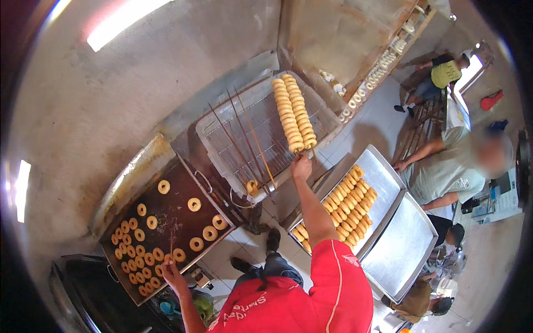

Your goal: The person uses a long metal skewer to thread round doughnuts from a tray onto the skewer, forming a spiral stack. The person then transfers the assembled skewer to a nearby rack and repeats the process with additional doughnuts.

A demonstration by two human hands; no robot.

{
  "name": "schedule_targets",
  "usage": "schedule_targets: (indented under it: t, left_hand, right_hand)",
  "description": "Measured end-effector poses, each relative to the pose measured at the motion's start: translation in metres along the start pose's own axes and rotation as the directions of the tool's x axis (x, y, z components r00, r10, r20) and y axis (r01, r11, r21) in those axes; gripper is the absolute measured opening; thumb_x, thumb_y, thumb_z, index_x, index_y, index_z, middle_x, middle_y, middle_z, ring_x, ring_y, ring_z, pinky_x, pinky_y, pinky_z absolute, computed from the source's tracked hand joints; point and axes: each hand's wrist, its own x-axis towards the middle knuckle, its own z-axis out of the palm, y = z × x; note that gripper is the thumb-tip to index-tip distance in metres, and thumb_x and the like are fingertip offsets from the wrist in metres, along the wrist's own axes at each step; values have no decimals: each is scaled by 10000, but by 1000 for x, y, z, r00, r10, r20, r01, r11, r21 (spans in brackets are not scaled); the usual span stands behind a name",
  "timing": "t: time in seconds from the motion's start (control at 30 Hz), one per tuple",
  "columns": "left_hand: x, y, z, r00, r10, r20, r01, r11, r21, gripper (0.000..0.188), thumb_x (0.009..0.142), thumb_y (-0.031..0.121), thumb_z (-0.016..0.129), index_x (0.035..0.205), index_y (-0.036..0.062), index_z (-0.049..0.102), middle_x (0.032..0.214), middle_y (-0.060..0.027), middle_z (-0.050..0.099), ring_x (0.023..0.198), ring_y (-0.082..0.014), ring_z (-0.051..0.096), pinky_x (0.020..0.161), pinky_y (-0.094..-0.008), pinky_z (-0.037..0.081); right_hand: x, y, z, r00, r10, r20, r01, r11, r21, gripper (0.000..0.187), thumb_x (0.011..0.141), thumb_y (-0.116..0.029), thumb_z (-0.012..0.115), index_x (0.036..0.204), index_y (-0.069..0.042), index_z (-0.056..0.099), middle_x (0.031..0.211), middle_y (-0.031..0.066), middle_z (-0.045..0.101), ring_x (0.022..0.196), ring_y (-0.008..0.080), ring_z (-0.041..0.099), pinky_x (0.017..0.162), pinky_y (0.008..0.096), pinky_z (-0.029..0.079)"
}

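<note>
My right hand [301, 166] reaches forward and is closed on the near end of a skewer threaded with golden doughnuts [287, 116]. A second loaded skewer of doughnuts [300, 111] lies right beside it; both are over a clear plastic tub [222, 139] with a wire rack. My left hand [171, 272] is closed on a thin stick [172, 238] at the near edge of a fryer [177, 205]. Many ring doughnuts [140, 250] float in the dark oil, crowded toward the left, with a few larger ones [210, 233] spread to the right.
Bare skewers [244, 133] lie across the tub's left part. At right, metal trays [383, 188] hold rows of doughnuts [350, 205]. A co-worker in a grey shirt [444, 166] stands beside them. Pale rings line a board [377, 72] at the back; other people are farther off.
</note>
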Motion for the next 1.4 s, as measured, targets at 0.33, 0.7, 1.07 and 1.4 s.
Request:
schedule_targets:
  t: [0.33, 0.7, 1.07, 1.4]
  left_hand:
    - [-18, 21, 42, 982, -189, -4, 189, 981, -35, 226, 1094, 208, 601, 1139, -11, 640, 996, -28, 630, 933, -118, 544, 872, -293, 456]
    - [0, 23, 70, 872, 54, 486, -300, 843, 446, 179, 986, 187, 611, 1062, 38, 675, 953, -240, 731, 910, -455, 712, 788, -558, 554]
    - [90, -43, 79, 762, 40, 647, -481, 704, 523, 245, 936, 161, 611, 1082, -28, 665, 935, -239, 749, 871, -423, 746, 755, -543, 608]
    - [129, -84, 106, 765, 125, 631, -341, 911, 233, 171, 957, 172, 611, 1050, 34, 655, 961, -235, 739, 909, -444, 720, 801, -541, 578]
  right_hand:
    - [-60, -14, 4, 860, -510, 30, 510, 860, 3, 342, 935, -326, 725, 1206, -121, 688, 1055, 137, 694, 1071, 360, 644, 856, 540, 471]
    - [-136, -33, -37, 795, -546, 264, 365, 778, 511, 329, 1026, 4, 512, 1344, 6, 597, 883, 156, 659, 792, 267, 648, 769, 345, 524]
    - [-277, -84, -358, 563, -414, 715, 789, 527, -317, 558, 849, -36, 663, 1354, -261, 738, 775, 89, 626, 711, 301, 659, 644, 455, 543]
    - [-274, -138, -309, 425, -470, 773, 886, 391, -249, 493, 873, -87, 622, 1307, -281, 749, 755, 113, 643, 698, 323, 690, 609, 484, 554]
